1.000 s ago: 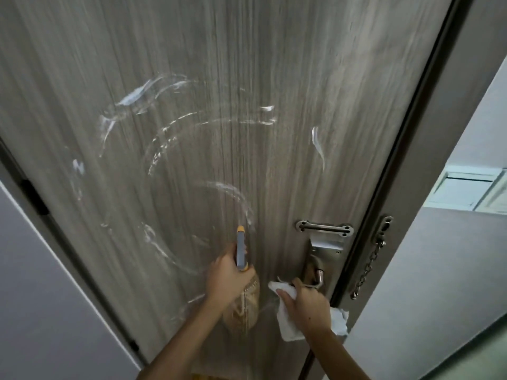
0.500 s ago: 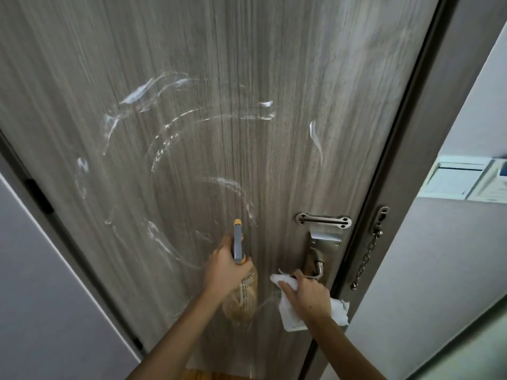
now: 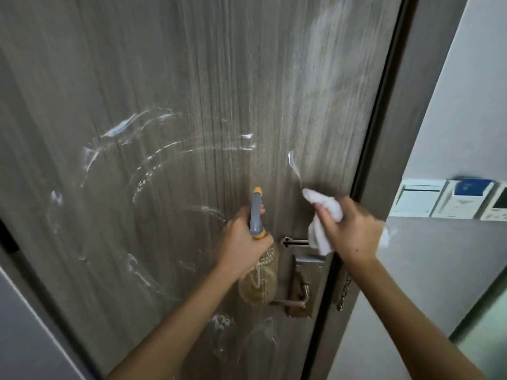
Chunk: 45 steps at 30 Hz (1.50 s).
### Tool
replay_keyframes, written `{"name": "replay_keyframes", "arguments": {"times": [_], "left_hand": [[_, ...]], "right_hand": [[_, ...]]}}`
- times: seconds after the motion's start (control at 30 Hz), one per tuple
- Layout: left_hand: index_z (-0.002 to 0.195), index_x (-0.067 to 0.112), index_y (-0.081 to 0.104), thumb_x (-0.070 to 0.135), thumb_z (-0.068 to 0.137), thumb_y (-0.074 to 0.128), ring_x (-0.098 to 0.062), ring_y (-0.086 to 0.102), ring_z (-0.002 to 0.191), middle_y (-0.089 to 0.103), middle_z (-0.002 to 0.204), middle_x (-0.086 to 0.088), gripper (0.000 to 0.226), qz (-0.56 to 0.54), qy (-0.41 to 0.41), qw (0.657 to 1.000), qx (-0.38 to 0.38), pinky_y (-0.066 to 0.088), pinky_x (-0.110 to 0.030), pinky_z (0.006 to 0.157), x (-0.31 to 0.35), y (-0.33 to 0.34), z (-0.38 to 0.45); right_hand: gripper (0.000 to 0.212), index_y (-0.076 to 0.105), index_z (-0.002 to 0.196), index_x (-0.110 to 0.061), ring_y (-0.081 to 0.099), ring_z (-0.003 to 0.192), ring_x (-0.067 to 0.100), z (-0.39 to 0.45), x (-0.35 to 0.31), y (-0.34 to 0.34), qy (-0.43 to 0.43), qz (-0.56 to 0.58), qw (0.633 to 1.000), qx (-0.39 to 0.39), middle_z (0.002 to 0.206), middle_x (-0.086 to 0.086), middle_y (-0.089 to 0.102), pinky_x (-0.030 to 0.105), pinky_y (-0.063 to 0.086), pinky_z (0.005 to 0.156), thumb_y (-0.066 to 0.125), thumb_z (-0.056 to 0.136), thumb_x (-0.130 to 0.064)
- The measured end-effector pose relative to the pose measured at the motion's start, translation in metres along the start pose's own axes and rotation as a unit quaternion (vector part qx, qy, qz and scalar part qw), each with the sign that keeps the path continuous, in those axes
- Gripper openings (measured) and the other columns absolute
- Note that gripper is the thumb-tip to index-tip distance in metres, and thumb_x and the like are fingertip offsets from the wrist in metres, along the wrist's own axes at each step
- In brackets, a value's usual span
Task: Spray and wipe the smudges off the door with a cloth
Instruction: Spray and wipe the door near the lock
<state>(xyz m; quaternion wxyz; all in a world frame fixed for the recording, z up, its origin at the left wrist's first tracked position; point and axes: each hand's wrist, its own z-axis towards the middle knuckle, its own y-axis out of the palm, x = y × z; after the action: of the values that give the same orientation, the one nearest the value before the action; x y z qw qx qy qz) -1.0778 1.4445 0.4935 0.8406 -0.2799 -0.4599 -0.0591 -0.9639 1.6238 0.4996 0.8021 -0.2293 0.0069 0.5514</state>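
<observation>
A grey wood-grain door [image 3: 192,78] fills the head view, streaked with white curved smudges [image 3: 164,152]. My left hand [image 3: 241,245] grips a clear spray bottle [image 3: 259,281] with a grey and orange nozzle pointing up at the door. My right hand [image 3: 348,231] holds a crumpled white cloth [image 3: 322,215], raised just below a short white smear [image 3: 293,163] near the door's right edge. The cloth's tip is close to the door; I cannot tell whether it touches.
A metal lever handle [image 3: 296,294] and latch plate sit below my hands. A security chain [image 3: 344,294] hangs on the dark door frame [image 3: 384,133]. White wall panels [image 3: 450,201] are mounted on the wall at right. A grey wall [image 3: 24,338] stands at left.
My right hand lifted the cloth from beside the door handle up to just under the right-hand smear. The view shifted, with the door handle now lower in frame. My left hand still grips the bottle.
</observation>
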Motion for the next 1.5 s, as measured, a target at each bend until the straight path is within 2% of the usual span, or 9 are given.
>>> {"name": "replay_keyframes", "arguments": {"times": [0.17,0.27,0.53,0.73,1.0,1.13,1.27,1.37,1.5], "left_hand": [[0.115,0.026,0.059,0.012,0.073,0.071,-0.013,0.060,0.070,0.061,0.083,0.011,0.046,0.001,0.043,0.999,-0.009,0.051,-0.033,0.064,0.034,0.009,0.020],[0.115,0.025,0.059,0.012,0.073,0.073,-0.006,0.052,0.061,0.055,0.073,0.015,0.047,-0.008,0.040,0.999,-0.012,0.042,-0.025,0.060,0.039,0.017,0.031],[0.116,0.024,0.060,0.011,0.073,0.072,-0.010,0.057,0.068,0.054,0.075,0.016,0.047,-0.024,0.005,0.999,-0.032,0.055,-0.036,0.070,0.036,0.036,0.045],[0.082,0.028,0.057,0.008,0.069,0.072,-0.015,0.063,0.071,0.063,0.077,0.010,0.028,0.003,-0.012,1.000,-0.024,0.057,-0.041,0.069,0.034,0.043,0.046],[0.119,0.021,0.060,0.008,0.072,0.073,-0.011,0.062,0.084,0.062,0.098,0.015,0.051,-0.013,0.011,1.000,0.011,0.055,-0.036,0.077,0.038,0.021,0.038],[0.116,0.021,0.061,0.012,0.068,0.072,-0.013,0.062,0.093,0.064,0.106,0.012,0.050,-0.039,0.022,0.997,0.058,0.053,-0.035,0.083,0.039,-0.019,0.043],[0.112,0.021,0.063,0.011,0.069,0.071,-0.010,0.059,0.076,0.063,0.087,0.014,0.045,-0.048,0.010,0.995,0.087,0.046,-0.027,0.071,0.033,-0.056,0.047],[0.109,0.022,0.064,0.024,0.061,0.065,-0.011,0.055,0.067,0.058,0.072,0.014,0.049,-0.042,-0.001,0.995,0.091,0.046,-0.027,0.067,0.034,-0.068,0.050],[0.105,0.027,0.063,0.021,0.061,0.068,-0.012,0.063,0.082,0.065,0.087,0.012,0.045,-0.041,-0.007,0.996,0.075,0.051,-0.030,0.075,0.036,-0.067,0.054]], "right_hand": [[0.031,0.067,0.091,-0.011,0.060,0.063,0.030,0.119,0.014,-0.015,-0.119,-0.049,0.962,0.240,0.073,0.007,0.064,0.035,0.042,0.055,0.064,0.091,-0.042],[0.027,0.066,0.091,-0.014,0.055,0.063,0.027,0.162,0.016,-0.006,-0.182,-0.116,0.930,0.299,0.073,0.006,0.061,0.035,0.037,0.058,0.064,0.090,-0.042],[0.026,0.068,0.081,-0.016,0.055,0.066,0.028,0.168,0.029,0.028,-0.263,-0.172,0.896,0.312,0.076,0.005,0.064,0.037,0.040,0.066,0.060,0.090,-0.038],[0.026,0.068,0.081,-0.017,0.054,0.065,0.026,0.169,0.027,0.029,-0.259,-0.174,0.894,0.323,0.077,0.003,0.064,0.036,0.039,0.066,0.060,0.090,-0.039],[0.022,0.067,0.081,-0.017,0.054,0.066,0.026,0.169,0.025,0.030,-0.261,-0.180,0.895,0.314,0.077,0.003,0.064,0.036,0.039,0.067,0.061,0.089,-0.037],[0.022,0.061,0.085,-0.018,0.054,0.067,0.028,0.174,0.008,0.025,-0.215,-0.131,0.911,0.326,0.075,0.006,0.062,0.037,0.039,0.064,0.062,0.090,-0.039],[0.021,0.063,0.088,-0.015,0.050,0.070,0.026,0.201,-0.043,0.019,-0.235,-0.057,0.894,0.376,0.080,0.008,0.064,0.038,0.036,0.065,0.065,0.089,-0.036],[0.023,0.067,0.088,-0.015,0.055,0.068,0.028,0.222,-0.089,0.026,-0.269,-0.040,0.893,0.359,0.083,0.007,0.065,0.037,0.036,0.068,0.069,0.087,-0.038],[0.024,0.068,0.086,-0.016,0.056,0.071,0.027,0.229,-0.112,0.054,-0.209,-0.045,0.916,0.339,0.088,0.007,0.065,0.036,0.034,0.071,0.068,0.085,-0.041]]}}
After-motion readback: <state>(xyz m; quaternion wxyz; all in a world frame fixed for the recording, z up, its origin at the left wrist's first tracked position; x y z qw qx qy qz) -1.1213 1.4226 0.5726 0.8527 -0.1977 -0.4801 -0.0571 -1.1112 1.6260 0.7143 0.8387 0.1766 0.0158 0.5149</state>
